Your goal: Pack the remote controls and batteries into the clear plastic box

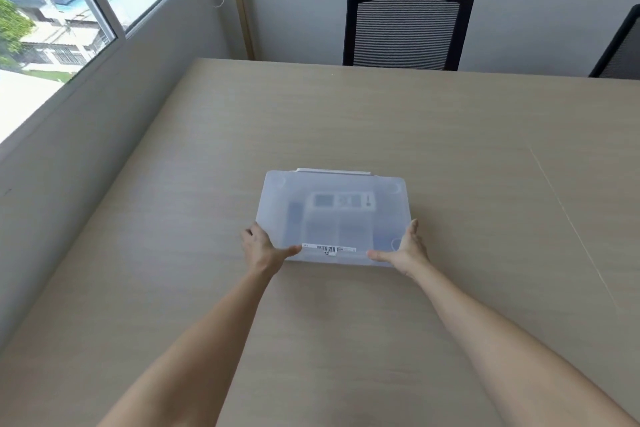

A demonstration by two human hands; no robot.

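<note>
The clear plastic box [334,191] lies on the table with its frosted lid on. Through the lid I make out a white remote control [341,201] lying crosswise at the far side, a dark remote [295,218] along the left, and dim grey shapes nearer me that I cannot identify. A barcode label [329,248] runs along the near edge. My left hand [261,248] grips the box's near left corner, thumb on the lid. My right hand [405,250] grips the near right corner the same way.
The light wooden table [346,322] stretches all around the box. A black mesh chair [405,28] stands behind the far edge, and another chair [620,48] shows at the right. A window [69,3] and wall run along the left side.
</note>
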